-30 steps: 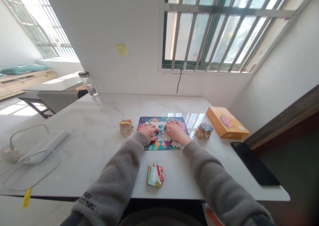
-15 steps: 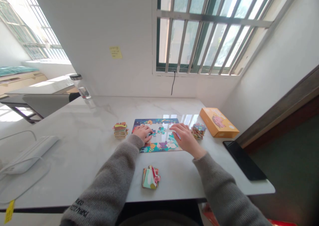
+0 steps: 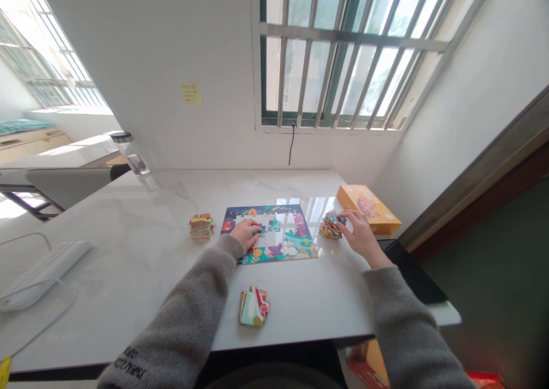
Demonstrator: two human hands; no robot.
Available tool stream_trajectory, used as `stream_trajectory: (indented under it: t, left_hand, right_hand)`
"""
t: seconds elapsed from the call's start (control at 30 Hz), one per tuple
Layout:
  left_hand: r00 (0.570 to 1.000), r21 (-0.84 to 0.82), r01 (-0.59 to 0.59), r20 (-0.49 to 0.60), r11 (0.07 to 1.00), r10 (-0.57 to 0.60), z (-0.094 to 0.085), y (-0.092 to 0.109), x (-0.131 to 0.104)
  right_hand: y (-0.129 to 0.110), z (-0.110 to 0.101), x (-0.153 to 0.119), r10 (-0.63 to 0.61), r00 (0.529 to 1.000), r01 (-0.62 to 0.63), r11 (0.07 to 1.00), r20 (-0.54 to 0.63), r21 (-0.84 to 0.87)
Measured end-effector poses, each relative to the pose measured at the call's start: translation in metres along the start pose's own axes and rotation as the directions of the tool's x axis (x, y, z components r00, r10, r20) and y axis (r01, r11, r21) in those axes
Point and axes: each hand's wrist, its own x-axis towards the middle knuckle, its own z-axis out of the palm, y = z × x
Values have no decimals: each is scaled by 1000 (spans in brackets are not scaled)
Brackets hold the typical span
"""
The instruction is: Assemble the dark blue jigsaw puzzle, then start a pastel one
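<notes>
A partly filled jigsaw puzzle (image 3: 283, 252) lies on the white table, its colourful frame around a pale middle with some pieces in it. My left hand (image 3: 245, 233) rests on its left side, fingers stretched out flat and the tips at a small blue piece (image 3: 258, 229). A loose teal piece (image 3: 274, 225) lies near the middle. To the right, my right hand (image 3: 359, 234) pinches the top puzzle piece (image 3: 341, 219) of a stack of pieces (image 3: 330, 229); whether it is lifted free I cannot tell.
Another stack of pieces (image 3: 201, 229) stands left of the puzzle, and a smaller pile (image 3: 254, 309) lies near the front edge. An orange box (image 3: 377, 209) and a black phone-like slab (image 3: 418, 272) are at the right. A clear bottle (image 3: 135, 159) stands at the back left.
My right hand has moved right, from above the puzzle to the right stack, and its fingers have closed on the top piece. My left hand stays on the puzzle. The view has shifted slightly.
</notes>
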Motion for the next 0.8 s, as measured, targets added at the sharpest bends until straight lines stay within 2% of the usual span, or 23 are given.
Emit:
stream_trajectory:
  t: [0.17, 0.3, 0.37, 0.43, 0.5, 0.6, 0.7, 0.8]
  left_hand:
    - [1000, -33, 0, 2, 999, 0, 6, 3, 0]
    - [998, -50, -11, -54, 999, 8, 4, 3, 1]
    - [993, -94, -21, -118, 995, 10, -1, 4, 1]
    - [984, -174, -27, -180, 984, -5, -8, 7, 0]
    - [979, -263, -49, -203, 964, -6, -14, 12, -3]
    - [976, -303, -146, -201, 942, 86, -19, 21, -12]
    - [960, -255, -234, -215, 938, 181, -21, 24, -22]
    - [945, -240, -278, -241, 930, 220, -25, 21, -30]
  right_hand:
    - [9, 1, 1, 33, 999, -33, 999, -1, 39]
    - [4, -6, 2, 59, 996, -55, 997, -74, 52]
    - [-14, -9, 3, 33, 992, -27, 998, -121, 49]
    - [-43, -6, 4, -36, 995, 44, 996, -97, 83]
    - [-78, 6, 7, -151, 989, 149, 976, 0, 162]
    - [-121, 34, 14, -293, 944, 239, 925, 152, 295]
    - [-144, 61, 24, -365, 902, 255, 882, 232, 396]
    - [-154, 77, 35, -399, 883, 249, 843, 245, 476]
